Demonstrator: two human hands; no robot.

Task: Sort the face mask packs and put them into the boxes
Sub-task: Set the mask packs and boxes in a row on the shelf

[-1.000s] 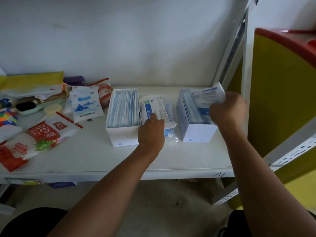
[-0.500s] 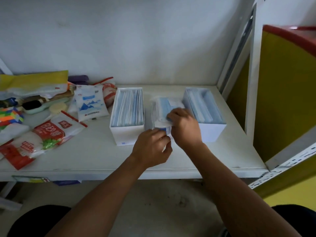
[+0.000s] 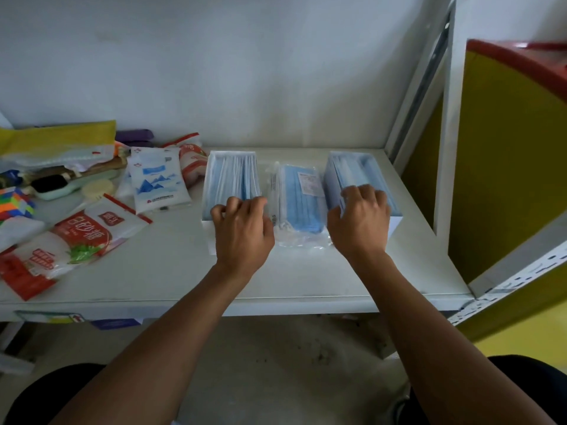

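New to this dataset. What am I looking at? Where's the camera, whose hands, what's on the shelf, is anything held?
There is no robot here. A person works with bare hands, and the single camera sits on their head, looking forward and down, so the arms reach in from the bottom of the picture.

On the white shelf stand two open white boxes, the left box and the right box. Both are filled with blue mask packs standing on edge. One loose pack lies flat between them.

The left hand has bent fingers on the packs in the left box, and the right hand likewise in the right box. Whether either grips a pack cannot be told.

Further left lie food bags and a puzzle cube, which are not part of the job.
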